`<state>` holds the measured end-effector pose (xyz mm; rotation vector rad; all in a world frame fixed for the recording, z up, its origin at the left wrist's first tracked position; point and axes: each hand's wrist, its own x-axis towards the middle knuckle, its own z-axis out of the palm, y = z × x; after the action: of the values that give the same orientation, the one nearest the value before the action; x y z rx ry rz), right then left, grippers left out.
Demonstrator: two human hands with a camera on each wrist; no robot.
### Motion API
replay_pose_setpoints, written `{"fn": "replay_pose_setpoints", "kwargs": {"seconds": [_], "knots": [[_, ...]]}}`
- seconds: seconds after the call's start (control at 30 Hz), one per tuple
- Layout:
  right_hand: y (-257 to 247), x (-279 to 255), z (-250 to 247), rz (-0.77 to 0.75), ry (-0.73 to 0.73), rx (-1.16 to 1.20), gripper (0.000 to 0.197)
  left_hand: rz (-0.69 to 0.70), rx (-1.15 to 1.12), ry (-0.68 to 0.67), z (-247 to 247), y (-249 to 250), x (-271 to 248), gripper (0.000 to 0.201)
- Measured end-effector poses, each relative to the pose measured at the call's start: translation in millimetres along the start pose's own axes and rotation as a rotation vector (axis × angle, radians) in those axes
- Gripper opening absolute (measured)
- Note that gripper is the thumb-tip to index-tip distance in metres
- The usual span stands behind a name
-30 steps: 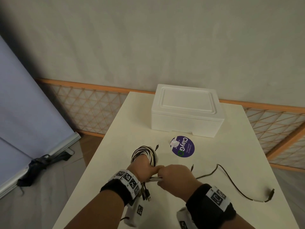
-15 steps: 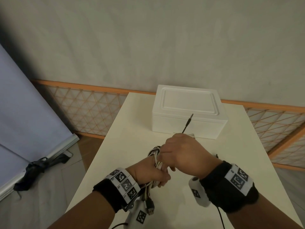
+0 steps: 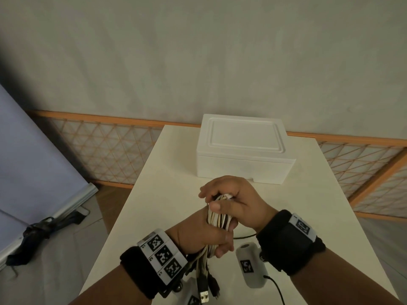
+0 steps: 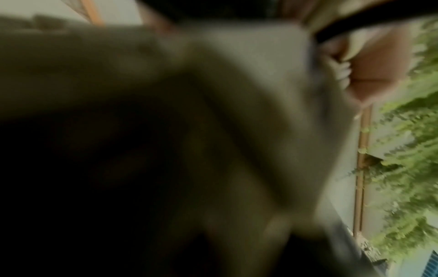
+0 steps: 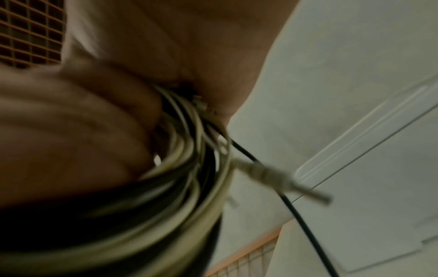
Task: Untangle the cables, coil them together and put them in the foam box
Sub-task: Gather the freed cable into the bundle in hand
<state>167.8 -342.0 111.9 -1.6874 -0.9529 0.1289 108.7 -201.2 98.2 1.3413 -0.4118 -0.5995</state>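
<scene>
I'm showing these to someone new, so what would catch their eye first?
Probably the two hands meeting at the table's near centre: the left hand grips a bundle of white and black cables while the right hand pinches its top. Loose plug ends dangle below the left wrist. Behind them, a white foam box sits with its lid on at the far side of the table.
</scene>
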Motion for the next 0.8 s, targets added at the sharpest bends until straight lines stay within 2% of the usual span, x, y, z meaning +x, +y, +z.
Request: {"fn": "replay_pose_setpoints", "kwargs": {"seconds": [0.1,0.27,0.47,0.6,0.7,0.8], "knots": [[-2.5,1.3,3.1,0.030,0.049,0.104,0.030,-0.014,0.032,-0.043,3.4,-0.8,-0.2,0.013],[-8.9,4.6,2.5,0.027,0.058,0.047,0.039,-0.039,0.034,-0.084,3.9,2.1,-3.0,0.015],[-2.3,5.4,0.7,-0.032,0.151,-0.201,0.036,-0.031,0.142,-0.004,-2.7,8.3,0.8,0.003],[10.0,2.6,-5.3,-0.028,0.275,-0.375,0.036,0.000,0.172,0.193,-6.7,5.9,2.3,0.020],[13.3,1.7,-6.5,0.010,0.351,-0.389,0.040,0.043,0.116,0.209,-5.4,2.5,0.4,0.031],[11.4,4.5,-1.1,0.060,0.348,-0.341,0.044,0.078,0.103,0.246,-1.3,-2.8,-0.3,0.043]]}}
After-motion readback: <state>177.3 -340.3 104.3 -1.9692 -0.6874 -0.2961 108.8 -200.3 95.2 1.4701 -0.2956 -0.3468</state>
